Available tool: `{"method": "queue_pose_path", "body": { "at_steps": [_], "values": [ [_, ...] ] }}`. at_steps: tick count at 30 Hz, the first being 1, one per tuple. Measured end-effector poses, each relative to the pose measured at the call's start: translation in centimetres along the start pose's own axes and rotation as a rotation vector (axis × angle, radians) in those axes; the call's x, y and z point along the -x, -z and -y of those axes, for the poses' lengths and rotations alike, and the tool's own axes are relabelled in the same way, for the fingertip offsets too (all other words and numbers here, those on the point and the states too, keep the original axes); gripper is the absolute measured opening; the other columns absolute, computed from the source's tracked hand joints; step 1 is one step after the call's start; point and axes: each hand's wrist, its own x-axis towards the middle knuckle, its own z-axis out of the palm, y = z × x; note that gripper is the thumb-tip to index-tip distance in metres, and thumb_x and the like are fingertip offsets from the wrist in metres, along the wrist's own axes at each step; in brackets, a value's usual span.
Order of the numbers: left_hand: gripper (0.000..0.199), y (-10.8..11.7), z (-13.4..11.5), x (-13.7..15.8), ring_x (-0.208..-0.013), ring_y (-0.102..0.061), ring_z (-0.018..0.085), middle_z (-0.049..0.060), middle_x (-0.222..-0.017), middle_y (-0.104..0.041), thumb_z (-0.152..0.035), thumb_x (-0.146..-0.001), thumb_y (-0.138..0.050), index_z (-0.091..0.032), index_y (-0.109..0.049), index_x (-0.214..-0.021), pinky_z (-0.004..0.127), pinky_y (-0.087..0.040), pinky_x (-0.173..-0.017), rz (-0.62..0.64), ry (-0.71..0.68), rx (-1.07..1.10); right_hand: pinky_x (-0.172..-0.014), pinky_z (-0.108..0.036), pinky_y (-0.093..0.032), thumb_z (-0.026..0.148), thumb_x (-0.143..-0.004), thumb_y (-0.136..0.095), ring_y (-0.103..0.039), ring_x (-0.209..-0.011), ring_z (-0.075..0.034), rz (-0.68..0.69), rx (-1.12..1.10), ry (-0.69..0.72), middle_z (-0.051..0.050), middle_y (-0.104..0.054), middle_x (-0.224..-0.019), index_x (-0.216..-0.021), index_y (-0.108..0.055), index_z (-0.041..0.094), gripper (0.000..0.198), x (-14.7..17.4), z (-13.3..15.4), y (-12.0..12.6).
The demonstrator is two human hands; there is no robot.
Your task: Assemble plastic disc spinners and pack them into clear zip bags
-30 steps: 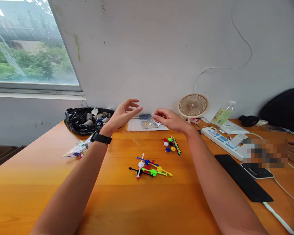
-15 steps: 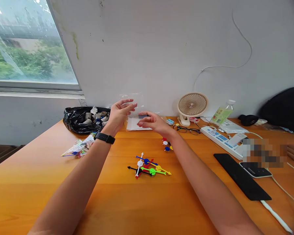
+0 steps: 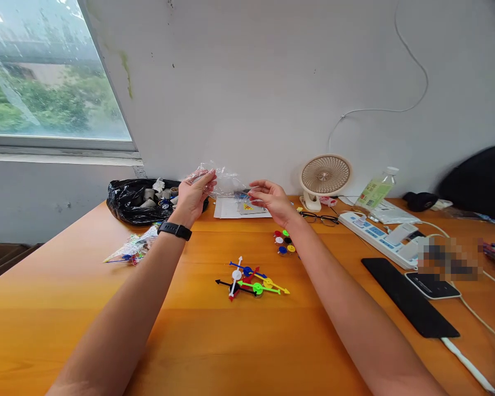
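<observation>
Beyond the arrows (image 3: 258, 289), near the tabletop (image 3: 226, 236) edge, the left hand (image 3: 192, 195) grips clear plastic (image 3: 223, 180); the right hand's (image 3: 273, 201) hold is unclear.

No text legible; bottle label (image 3: 370, 193) print too small.

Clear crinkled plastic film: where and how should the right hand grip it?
Probably pinch the clear plastic film by its loose end, coming from the right: it looks thin and limp, bunched in the left hand, and spreads toward the right hand.
</observation>
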Motion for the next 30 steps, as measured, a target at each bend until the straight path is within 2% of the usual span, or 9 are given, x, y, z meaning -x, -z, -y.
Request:
{"method": "queue_pose_path", "body": {
  "at_steps": [4,10,12,14,16,19,23,26,30],
  "values": [
    [0.036,-0.5,0.4,0.3,-0.069,-0.070,0.008,0.003,-0.086,-0.076,-0.026,-0.066,-0.097,-0.015,-0.072,-0.091,0.015,-0.053,-0.059,-0.005,0.049,-0.001,-0.079,-0.031,-0.054,0.042,-0.072,-0.085,-0.065,-0.089,-0.017,-0.018,0.153,0.134,-0.003,-0.068,-0.098,-0.106,-0.066,0.021,0.045,0.1,-0.4,-0.7],
    [0.029,-0.3,0.7,0.1,-0.074,-0.073,0.013,0.008,-0.093,-0.078,-0.019,-0.070,-0.092,-0.015,-0.072,-0.091,0.020,-0.056,-0.061,0.009,0.132,-0.060,-0.087,-0.037,-0.050,0.033,-0.083,-0.071,-0.060,-0.102,-0.024,-0.183,0.623,0.528,-0.007,-0.067,-0.114,-0.119,-0.059,0.024,0.039,0.8,0.4,-0.6],
    [0.029,-0.1,1.0,-0.2,-0.074,-0.073,0.014,0.007,-0.091,-0.077,-0.015,-0.069,-0.091,-0.015,-0.071,-0.091,0.021,-0.056,-0.061,0.003,0.144,-0.066,-0.092,-0.040,-0.047,0.022,-0.086,-0.058,-0.059,-0.105,-0.025,-0.189,0.696,0.661,-0.007,-0.068,-0.111,-0.106,-0.061,0.024,0.021,1.4,1.2,-0.5],
    [0.030,0.1,1.1,-0.4,-0.072,-0.072,0.014,0.006,-0.088,-0.076,-0.011,-0.067,-0.089,-0.015,-0.069,-0.090,0.022,-0.055,-0.059,-0.012,0.152,-0.073,-0.096,-0.040,-0.045,0.015,-0.084,-0.049,-0.060,-0.101,-0.026,-0.146,0.741,0.735,-0.007,-0.069,-0.099,-0.089,-0.061,0.024,0.016,2.0,2.0,-0.6],
    [0.031,0.2,1.2,-0.5,-0.071,-0.071,0.013,0.004,-0.084,-0.074,-0.009,-0.064,-0.088,-0.016,-0.068,-0.088,0.022,-0.053,-0.058,-0.031,0.150,-0.079,-0.097,-0.041,-0.044,0.013,-0.082,-0.048,-0.062,-0.098,-0.026,-0.055,0.798,0.737,-0.005,-0.070,-0.094,-0.085,-0.063,0.024,0.018,2.5,2.7,-1.0],
    [0.032,0.4,1.3,-0.6,-0.068,-0.067,0.011,0.001,-0.080,-0.071,-0.014,-0.064,-0.090,-0.016,-0.068,-0.086,0.020,-0.049,-0.054,-0.051,0.148,-0.096,-0.097,-0.041,-0.042,0.017,-0.079,-0.057,-0.064,-0.099,-0.027,0.072,0.884,0.713,-0.004,-0.074,-0.100,-0.096,-0.067,0.024,0.020,2.9,3.2,-1.7],
    [0.034,0.5,1.1,-0.4,-0.064,-0.063,0.008,-0.001,-0.077,-0.068,-0.019,-0.062,-0.092,-0.017,-0.069,-0.086,0.017,-0.046,-0.051,-0.050,0.156,-0.123,-0.098,-0.041,-0.040,0.026,-0.082,-0.068,-0.066,-0.099,-0.027,0.156,1.000,0.718,-0.004,-0.076,-0.101,-0.095,-0.067,0.024,0.013,2.9,2.7,-2.2],
    [0.031,0.2,1.0,-0.2,-0.063,-0.062,0.008,-0.001,-0.077,-0.068,-0.019,-0.064,-0.092,-0.016,-0.069,-0.085,0.017,-0.046,-0.051,-0.027,0.186,-0.152,-0.109,-0.047,-0.034,0.031,-0.086,-0.074,-0.065,-0.115,-0.030,0.232,1.083,0.751,-0.006,-0.076,-0.119,-0.108,-0.071,0.024,0.023,2.7,2.3,-2.2],
    [0.026,-0.4,0.8,0.3,-0.058,-0.063,0.012,0.004,-0.076,-0.070,-0.024,-0.070,-0.090,-0.015,-0.069,-0.083,0.022,-0.051,-0.052,0.052,0.274,-0.205,-0.124,-0.057,-0.017,0.019,-0.091,-0.067,-0.055,-0.137,-0.030,0.323,1.176,0.713,-0.006,-0.068,-0.143,-0.129,-0.070,0.029,0.040,2.7,1.9,-2.1]
  ]
}}
